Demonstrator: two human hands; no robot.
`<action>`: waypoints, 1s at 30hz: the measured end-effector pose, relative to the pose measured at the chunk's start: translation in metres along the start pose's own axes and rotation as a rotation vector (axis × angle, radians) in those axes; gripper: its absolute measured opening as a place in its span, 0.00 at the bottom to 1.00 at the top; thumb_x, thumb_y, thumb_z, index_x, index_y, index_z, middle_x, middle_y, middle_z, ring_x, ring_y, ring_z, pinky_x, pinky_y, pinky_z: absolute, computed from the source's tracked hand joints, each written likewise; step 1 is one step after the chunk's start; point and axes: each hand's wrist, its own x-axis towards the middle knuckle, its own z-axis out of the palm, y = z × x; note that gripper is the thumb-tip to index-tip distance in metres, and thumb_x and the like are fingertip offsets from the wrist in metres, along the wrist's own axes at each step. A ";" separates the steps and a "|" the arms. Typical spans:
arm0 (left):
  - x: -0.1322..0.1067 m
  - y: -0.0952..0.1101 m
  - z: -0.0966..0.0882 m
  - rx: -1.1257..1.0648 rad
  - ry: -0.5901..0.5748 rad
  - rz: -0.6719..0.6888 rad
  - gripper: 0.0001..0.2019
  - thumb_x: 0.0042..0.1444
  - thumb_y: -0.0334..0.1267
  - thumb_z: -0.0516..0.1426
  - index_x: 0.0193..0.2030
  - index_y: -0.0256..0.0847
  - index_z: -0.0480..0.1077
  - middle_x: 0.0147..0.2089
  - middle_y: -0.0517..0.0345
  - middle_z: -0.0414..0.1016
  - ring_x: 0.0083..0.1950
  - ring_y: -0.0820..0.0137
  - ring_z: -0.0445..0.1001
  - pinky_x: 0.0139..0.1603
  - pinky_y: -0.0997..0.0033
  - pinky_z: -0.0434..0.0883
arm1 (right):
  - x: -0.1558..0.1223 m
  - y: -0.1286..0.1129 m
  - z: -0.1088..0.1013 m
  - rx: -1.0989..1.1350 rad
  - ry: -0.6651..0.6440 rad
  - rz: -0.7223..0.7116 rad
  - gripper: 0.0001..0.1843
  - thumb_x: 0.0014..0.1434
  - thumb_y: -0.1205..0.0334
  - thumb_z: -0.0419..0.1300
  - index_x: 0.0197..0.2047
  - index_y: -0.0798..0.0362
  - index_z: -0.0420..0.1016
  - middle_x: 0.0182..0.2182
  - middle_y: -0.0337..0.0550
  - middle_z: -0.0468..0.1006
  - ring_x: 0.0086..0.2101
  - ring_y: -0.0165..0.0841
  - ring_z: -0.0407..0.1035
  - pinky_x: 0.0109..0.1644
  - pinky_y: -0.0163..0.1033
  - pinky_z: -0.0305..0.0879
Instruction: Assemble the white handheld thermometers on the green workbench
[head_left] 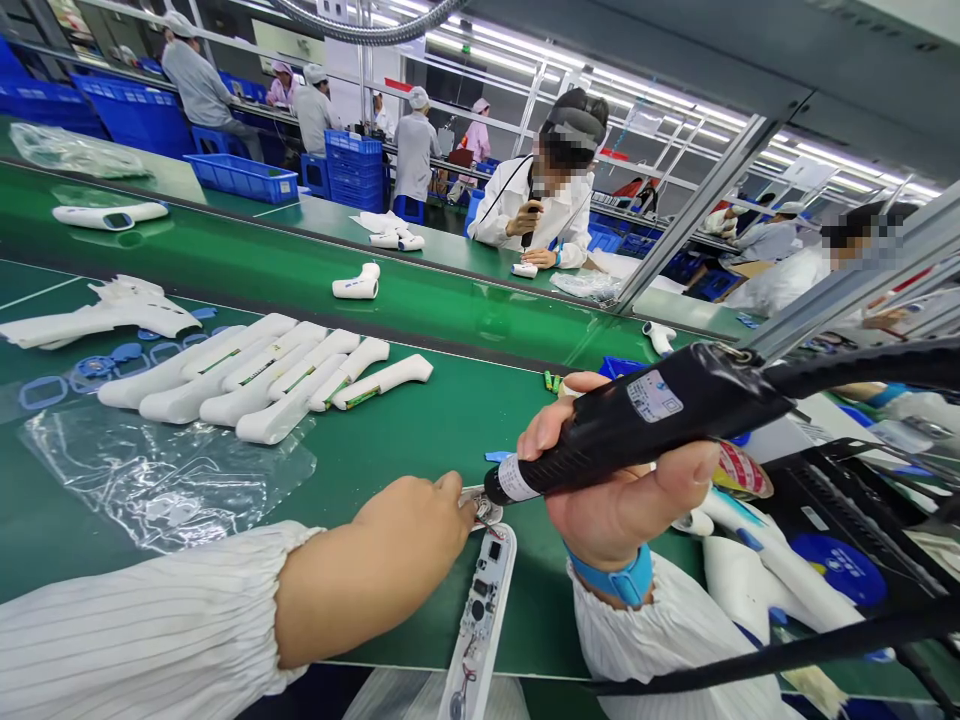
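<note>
held screwdriver [600,430]: 1 | circuit board [480,603]: 1 | rowed shells [386,380]: at least 6

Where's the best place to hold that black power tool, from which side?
Probably around the middle of the black power tool, from below, as the right hand does: the long body slants nose-down, and its cable leaves the upper end.

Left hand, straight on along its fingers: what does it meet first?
The left hand would first meet the small white part at its fingertips, then probably the black driver; exact depth is unclear.
</note>
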 end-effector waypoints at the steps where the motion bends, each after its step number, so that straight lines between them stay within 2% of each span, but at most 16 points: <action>1: 0.000 0.000 0.000 -0.003 0.000 -0.003 0.26 0.49 0.20 0.51 0.55 0.42 0.63 0.42 0.45 0.71 0.30 0.65 0.74 0.19 0.74 0.60 | 0.000 0.000 0.000 0.003 0.000 0.001 0.32 0.47 0.33 0.49 0.39 0.54 0.67 0.17 0.37 0.69 0.17 0.32 0.63 0.18 0.37 0.58; 16: 0.002 -0.001 0.003 -0.032 0.021 -0.003 0.23 0.50 0.23 0.52 0.54 0.41 0.65 0.41 0.44 0.71 0.31 0.64 0.74 0.21 0.73 0.62 | -0.002 0.006 -0.004 -0.021 -0.045 0.011 0.32 0.48 0.33 0.46 0.40 0.53 0.67 0.18 0.36 0.69 0.17 0.31 0.63 0.18 0.37 0.59; 22: 0.001 0.000 0.004 -0.010 0.040 0.029 0.25 0.48 0.21 0.53 0.54 0.39 0.65 0.41 0.43 0.71 0.31 0.63 0.74 0.21 0.72 0.64 | -0.001 0.008 -0.002 -0.001 -0.062 0.033 0.31 0.50 0.34 0.45 0.40 0.53 0.67 0.18 0.37 0.69 0.17 0.31 0.63 0.18 0.36 0.58; 26: 0.002 -0.001 0.008 -0.028 0.075 0.027 0.24 0.48 0.19 0.52 0.52 0.38 0.66 0.40 0.44 0.72 0.32 0.64 0.74 0.22 0.72 0.65 | 0.001 0.010 0.001 0.034 -0.127 0.084 0.29 0.48 0.34 0.49 0.38 0.53 0.68 0.17 0.37 0.69 0.16 0.30 0.63 0.18 0.36 0.58; 30: 0.003 -0.002 0.012 -0.054 0.121 0.026 0.23 0.48 0.19 0.51 0.51 0.38 0.67 0.42 0.44 0.73 0.32 0.64 0.74 0.23 0.72 0.66 | 0.001 0.015 0.004 0.066 -0.262 0.152 0.31 0.46 0.32 0.50 0.35 0.53 0.69 0.18 0.37 0.69 0.16 0.30 0.62 0.17 0.35 0.57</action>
